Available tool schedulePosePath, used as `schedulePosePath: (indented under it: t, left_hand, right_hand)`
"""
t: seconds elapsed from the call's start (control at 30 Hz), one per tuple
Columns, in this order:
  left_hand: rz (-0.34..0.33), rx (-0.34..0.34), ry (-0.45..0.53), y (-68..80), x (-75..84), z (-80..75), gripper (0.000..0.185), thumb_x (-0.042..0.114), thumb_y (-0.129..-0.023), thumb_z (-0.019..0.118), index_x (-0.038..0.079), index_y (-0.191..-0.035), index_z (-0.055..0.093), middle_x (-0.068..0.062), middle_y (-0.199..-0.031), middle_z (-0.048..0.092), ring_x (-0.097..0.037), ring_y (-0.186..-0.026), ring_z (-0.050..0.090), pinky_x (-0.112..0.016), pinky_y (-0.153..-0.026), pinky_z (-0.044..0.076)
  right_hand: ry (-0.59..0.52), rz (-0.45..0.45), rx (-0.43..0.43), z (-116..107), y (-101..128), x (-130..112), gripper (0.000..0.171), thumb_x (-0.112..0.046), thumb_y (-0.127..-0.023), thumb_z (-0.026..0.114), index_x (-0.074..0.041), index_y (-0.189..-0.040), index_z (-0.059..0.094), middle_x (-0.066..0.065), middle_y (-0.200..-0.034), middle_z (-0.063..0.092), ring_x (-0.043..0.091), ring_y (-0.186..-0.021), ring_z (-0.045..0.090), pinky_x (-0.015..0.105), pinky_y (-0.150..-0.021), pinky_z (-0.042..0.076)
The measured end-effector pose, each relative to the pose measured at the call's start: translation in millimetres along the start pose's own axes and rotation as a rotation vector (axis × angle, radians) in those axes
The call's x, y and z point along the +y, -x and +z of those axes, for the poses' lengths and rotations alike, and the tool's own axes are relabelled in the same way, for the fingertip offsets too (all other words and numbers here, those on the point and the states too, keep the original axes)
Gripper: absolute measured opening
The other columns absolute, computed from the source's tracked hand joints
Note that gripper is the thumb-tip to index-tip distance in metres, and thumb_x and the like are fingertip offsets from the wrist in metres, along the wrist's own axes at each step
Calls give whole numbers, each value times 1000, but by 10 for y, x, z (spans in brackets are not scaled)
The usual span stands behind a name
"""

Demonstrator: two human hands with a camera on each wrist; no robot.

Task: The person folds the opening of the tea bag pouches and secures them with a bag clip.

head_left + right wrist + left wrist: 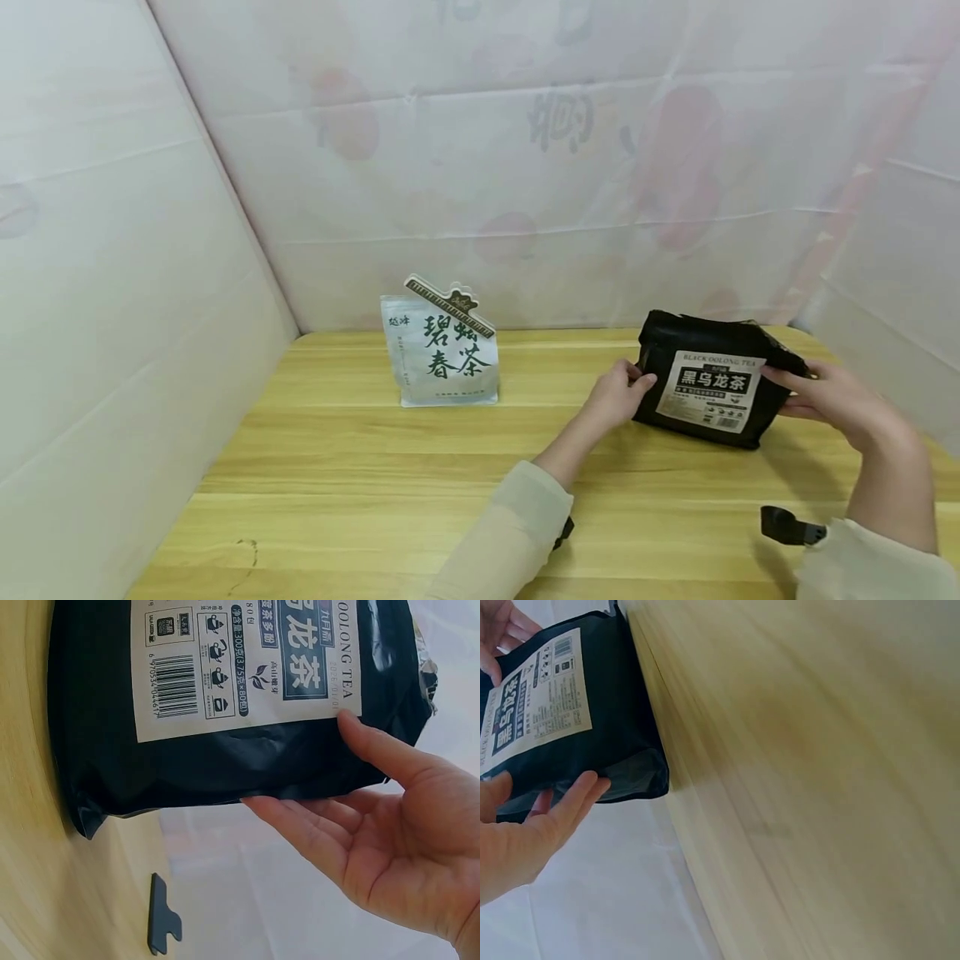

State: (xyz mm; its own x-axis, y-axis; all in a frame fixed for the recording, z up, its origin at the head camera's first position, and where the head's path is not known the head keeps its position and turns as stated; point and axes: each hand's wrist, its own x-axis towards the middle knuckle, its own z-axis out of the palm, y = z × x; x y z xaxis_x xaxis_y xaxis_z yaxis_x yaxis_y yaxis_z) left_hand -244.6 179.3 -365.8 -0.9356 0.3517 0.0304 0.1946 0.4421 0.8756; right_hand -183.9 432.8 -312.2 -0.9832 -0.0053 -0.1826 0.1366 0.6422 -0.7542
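Black oolong tea bag (705,389) stands at 3 o'clock on the counter (375,475), soft and slippery-looking; left hand (617,395) and right hand (832,400) clasp its side edges, a sound grip.

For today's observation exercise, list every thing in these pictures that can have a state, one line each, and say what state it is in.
Black bag: upright on the table, leaning back, top folded shut, held at both sides.
White bag: standing upright, untouched, top flap tilted.
Left hand: holds the black bag's left side, thumb in front.
Right hand: holds the black bag's right side, fingers fairly straight.
Table: bears both bags.
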Motion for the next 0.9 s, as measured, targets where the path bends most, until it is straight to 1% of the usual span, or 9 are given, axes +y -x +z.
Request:
schedulePosePath:
  t: [0.1,0.23,0.27,0.4,0.5,0.57,0.67,0.8,0.9]
  left_hand:
    - [-18,6,6,3,16,-12,28,36,-93,51,11,-105,55,-1,-89,58,-13,-80,56,-28,-67,46]
    - [-16,0,14,10,9,-32,27,36,-94,50,12,-105,55,-1,-91,59,-12,-81,56,-29,-68,46]
    - [-14,-3,17,12,5,-36,27,36,-94,49,12,-104,55,-1,-91,59,-12,-81,56,-29,-68,46]
    - [-9,-7,22,15,-7,-48,28,38,-94,50,12,-103,56,-1,-94,60,-12,-85,57,-29,-70,46]
    - [-17,-10,31,28,-6,-58,28,38,-94,50,12,-103,56,-1,-94,60,-13,-85,57,-29,-70,46]
    - [-24,-11,41,42,0,-60,29,38,-94,50,12,-103,56,-1,-94,60,-14,-84,57,-29,-69,46]
    - [-38,0,56,73,20,-67,29,39,-93,51,12,-103,56,-2,-93,60,-14,-83,57,-30,-68,46]
    - [-57,32,66,103,30,-90,29,39,-93,52,12,-101,57,-3,-94,61,-15,-85,57,-31,-69,46]
    - [-69,56,81,119,23,-116,29,39,-92,53,11,-99,58,-4,-93,61,-17,-86,57,-32,-70,46]
  right_hand:
    - [-3,-18,13,9,-14,3,78,-40,-98,38,26,-130,11,42,-127,32,9,-83,64,25,-71,50]
    - [-20,-26,30,13,-22,13,71,-38,-98,40,23,-127,21,33,-120,44,8,-81,64,24,-71,50]
    - [-22,-27,34,16,-23,15,70,-38,-98,40,23,-126,22,32,-119,44,7,-81,63,24,-71,50]
    - [-41,-28,47,36,-20,-2,72,-38,-97,40,24,-128,20,40,-123,35,3,-79,62,24,-71,50]
    - [-67,-28,44,51,-9,-26,78,-38,-98,39,26,-130,10,45,-130,19,0,-78,60,25,-73,50]
    - [-84,-26,40,60,-7,-34,79,-38,-98,38,26,-131,6,46,-131,15,-1,-78,59,25,-73,50]
    - [-104,-34,50,78,4,-59,78,-36,-98,38,25,-132,5,45,-132,15,-2,-78,59,26,-74,50]
    - [-109,-53,74,127,-14,-91,75,-35,-98,39,25,-131,10,43,-131,19,-2,-78,59,25,-74,50]
    - [-110,-59,81,166,-43,-124,76,-36,-98,40,24,-133,8,43,-131,20,-4,-78,57,24,-73,50]
